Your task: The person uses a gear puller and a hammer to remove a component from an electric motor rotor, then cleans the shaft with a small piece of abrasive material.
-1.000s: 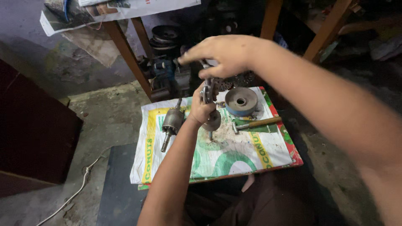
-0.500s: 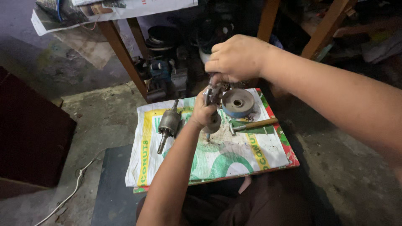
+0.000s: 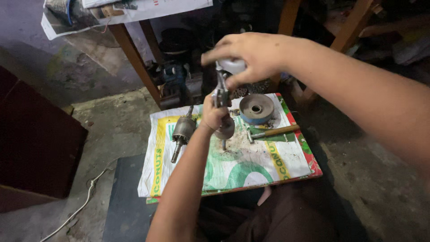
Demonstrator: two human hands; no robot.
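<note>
The left arm runs up from the bottom edge of the view, forearm nearly straight, and ends in the left hand (image 3: 214, 113) held above the far middle of the sack (image 3: 242, 168), a printed white, green and yellow one spread flat over a board on the floor. The right arm comes in from the right edge, reaching across and slightly down, its right hand (image 3: 248, 56) poised above the left, palm down, wrist bent.

Against half a second ago, the right hand has risen and drawn a little to the left, so it now sits higher over the sack's far edge; a pale cap-like part (image 3: 233, 65) shows under its fingers where before the hand covered it. A second ago that hand was further left and lower. The left hand has barely shifted.

The left fingers are curled shut round a metal tool (image 3: 220, 92) that stands upright out of the fist; below the fist a round metal piece with a thin shaft (image 3: 224, 133) hangs just over the sack. The right fingers are bent down and pinched on the pale part at the tool's top end, thumb beneath, forefinger stretched out to the left.

On the sack, a rotor (image 3: 182, 132) lies near the left edge, a grinding wheel (image 3: 256, 109) near the far right corner, and a hammer (image 3: 271, 132) just in front of the wheel, handle pointing right.
</note>
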